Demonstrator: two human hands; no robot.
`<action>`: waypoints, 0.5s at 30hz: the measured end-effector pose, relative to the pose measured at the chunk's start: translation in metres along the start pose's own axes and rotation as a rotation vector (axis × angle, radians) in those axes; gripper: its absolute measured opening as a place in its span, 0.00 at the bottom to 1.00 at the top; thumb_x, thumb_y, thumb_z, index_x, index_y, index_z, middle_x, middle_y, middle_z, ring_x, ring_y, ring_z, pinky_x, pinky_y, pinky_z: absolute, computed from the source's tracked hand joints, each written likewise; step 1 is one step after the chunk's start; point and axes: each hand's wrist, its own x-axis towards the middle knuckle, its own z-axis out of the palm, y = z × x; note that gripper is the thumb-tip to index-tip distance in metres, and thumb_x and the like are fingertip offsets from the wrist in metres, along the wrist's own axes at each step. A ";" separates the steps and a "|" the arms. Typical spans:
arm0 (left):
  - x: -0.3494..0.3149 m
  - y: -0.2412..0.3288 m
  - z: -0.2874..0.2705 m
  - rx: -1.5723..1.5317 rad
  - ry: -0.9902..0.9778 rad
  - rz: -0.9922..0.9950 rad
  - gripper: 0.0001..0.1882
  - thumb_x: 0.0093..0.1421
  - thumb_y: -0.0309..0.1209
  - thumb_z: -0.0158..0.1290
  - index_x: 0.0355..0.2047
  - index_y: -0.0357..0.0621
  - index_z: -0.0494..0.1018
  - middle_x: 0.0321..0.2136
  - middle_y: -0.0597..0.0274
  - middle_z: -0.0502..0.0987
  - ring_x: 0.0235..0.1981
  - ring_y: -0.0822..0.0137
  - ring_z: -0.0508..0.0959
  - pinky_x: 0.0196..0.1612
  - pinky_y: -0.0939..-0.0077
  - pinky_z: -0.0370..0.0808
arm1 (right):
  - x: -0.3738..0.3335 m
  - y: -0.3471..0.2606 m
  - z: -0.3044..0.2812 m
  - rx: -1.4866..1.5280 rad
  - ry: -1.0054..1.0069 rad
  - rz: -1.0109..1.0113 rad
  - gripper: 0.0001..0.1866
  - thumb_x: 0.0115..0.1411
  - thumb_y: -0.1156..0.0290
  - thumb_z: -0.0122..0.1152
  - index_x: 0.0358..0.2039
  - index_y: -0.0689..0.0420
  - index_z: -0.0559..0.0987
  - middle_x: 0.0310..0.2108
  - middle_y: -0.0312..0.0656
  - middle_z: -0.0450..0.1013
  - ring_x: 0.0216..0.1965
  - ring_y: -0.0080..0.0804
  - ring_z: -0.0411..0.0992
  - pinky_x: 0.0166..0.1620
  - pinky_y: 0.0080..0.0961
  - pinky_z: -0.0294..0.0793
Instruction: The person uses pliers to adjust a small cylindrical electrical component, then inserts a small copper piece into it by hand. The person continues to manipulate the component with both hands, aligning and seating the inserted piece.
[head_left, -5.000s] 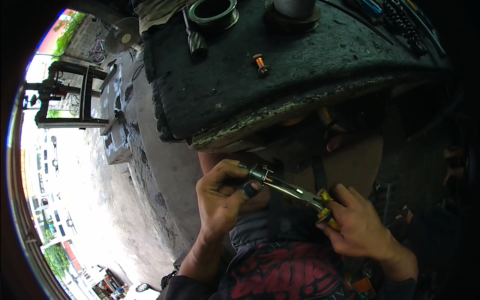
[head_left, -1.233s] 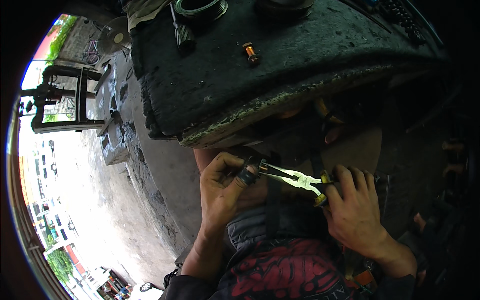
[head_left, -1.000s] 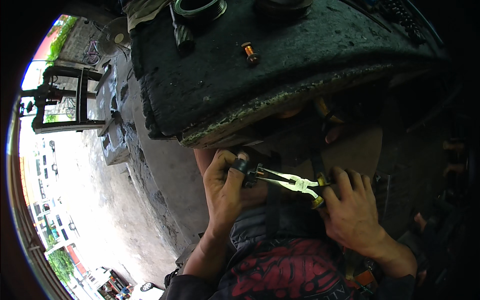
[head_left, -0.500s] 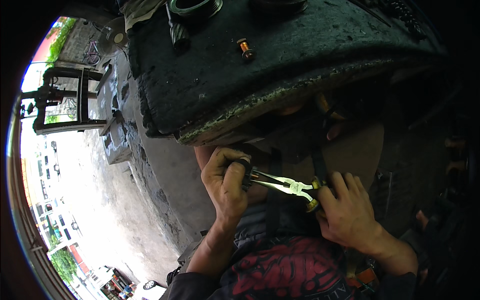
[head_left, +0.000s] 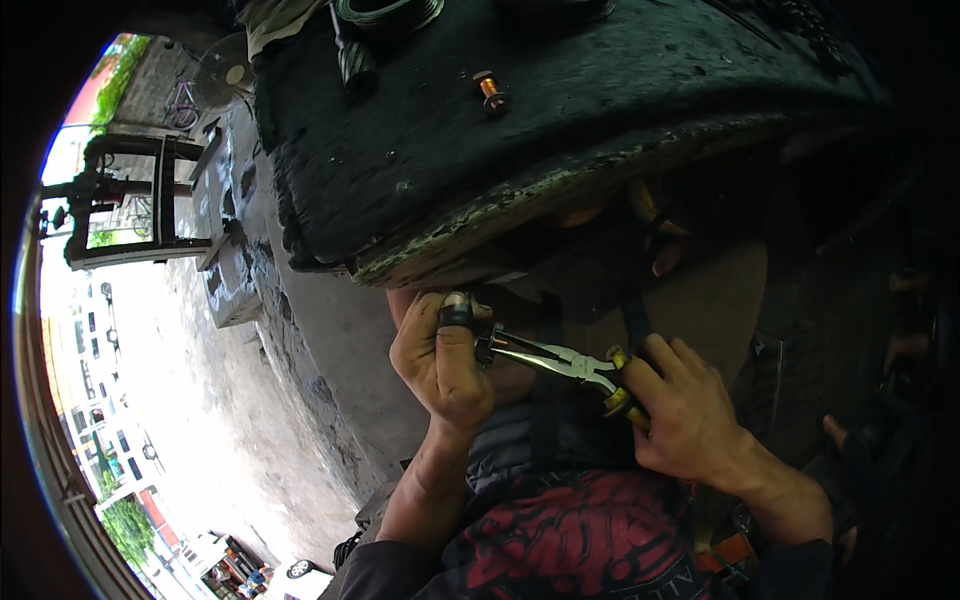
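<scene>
My right hand (head_left: 690, 410) is closed around the yellow-and-black handles of long-nose pliers (head_left: 580, 366). The slim jaws point left, and their tips meet a small dark part with a coppery bit (head_left: 490, 346) at the fingers of my left hand (head_left: 438, 365). Those left fingers are curled and pinch the part, which they mostly hide, so its kind is unclear. A black band (head_left: 456, 315) wraps one left finger below the tip. Both hands are in front of my body, just below the worn table edge. On the tabletop stands a small copper-wound bobbin (head_left: 489, 92).
The dark, scuffed table (head_left: 430, 150) spans the top, its chipped edge above my hands. A wire coil (head_left: 395, 18) and a fluted metal tool (head_left: 352, 62) lie at its far left. Another person's fingers (head_left: 664, 262) show under the edge. A metal frame (head_left: 150, 200) stands left.
My right hand and the pliers have shifted a little to the left. My left hand has turned slightly, so the banded finger shows more plainly.
</scene>
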 end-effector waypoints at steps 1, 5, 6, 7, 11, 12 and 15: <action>0.000 0.000 0.000 -0.013 -0.005 -0.008 0.17 0.67 0.29 0.43 0.28 0.32 0.77 0.25 0.60 0.78 0.26 0.75 0.72 0.31 0.83 0.68 | 0.000 0.000 0.000 0.023 0.000 -0.002 0.22 0.44 0.75 0.70 0.42 0.60 0.77 0.39 0.47 0.71 0.37 0.48 0.73 0.37 0.45 0.77; 0.000 -0.001 -0.002 -0.028 -0.021 0.006 0.16 0.66 0.29 0.44 0.29 0.32 0.77 0.25 0.60 0.78 0.27 0.74 0.73 0.32 0.81 0.69 | 0.000 0.000 0.001 0.133 -0.032 0.021 0.19 0.46 0.75 0.68 0.41 0.60 0.77 0.37 0.45 0.71 0.36 0.48 0.73 0.34 0.46 0.77; 0.001 -0.002 -0.003 -0.024 -0.018 0.011 0.15 0.66 0.29 0.44 0.29 0.32 0.77 0.25 0.60 0.78 0.27 0.74 0.73 0.32 0.81 0.69 | 0.000 0.000 0.001 0.163 -0.044 0.032 0.18 0.46 0.76 0.68 0.40 0.60 0.77 0.36 0.45 0.71 0.35 0.48 0.73 0.33 0.46 0.77; 0.001 -0.003 -0.003 -0.043 -0.028 0.019 0.15 0.66 0.29 0.44 0.29 0.32 0.77 0.26 0.60 0.78 0.27 0.73 0.73 0.32 0.81 0.69 | 0.000 0.000 0.002 0.187 -0.054 0.031 0.18 0.47 0.75 0.67 0.40 0.60 0.77 0.36 0.45 0.71 0.35 0.48 0.73 0.33 0.46 0.77; 0.003 -0.006 -0.005 -0.036 -0.068 0.082 0.14 0.64 0.28 0.44 0.29 0.31 0.76 0.26 0.59 0.77 0.27 0.73 0.72 0.32 0.80 0.68 | 0.001 0.002 -0.002 0.295 -0.119 0.056 0.16 0.49 0.75 0.66 0.40 0.59 0.77 0.35 0.45 0.71 0.35 0.49 0.74 0.35 0.46 0.76; 0.004 -0.006 -0.005 -0.013 -0.077 0.111 0.14 0.63 0.28 0.44 0.29 0.31 0.76 0.26 0.59 0.77 0.27 0.73 0.72 0.32 0.80 0.67 | 0.001 0.003 -0.003 0.318 -0.158 0.081 0.16 0.49 0.75 0.66 0.40 0.59 0.77 0.35 0.45 0.71 0.36 0.49 0.74 0.36 0.46 0.76; 0.003 -0.004 -0.001 -0.078 -0.046 0.043 0.15 0.64 0.28 0.43 0.28 0.31 0.76 0.26 0.60 0.77 0.27 0.73 0.72 0.32 0.80 0.67 | 0.001 0.002 -0.008 0.345 -0.211 0.106 0.17 0.49 0.74 0.68 0.41 0.60 0.77 0.38 0.47 0.71 0.39 0.50 0.74 0.40 0.47 0.75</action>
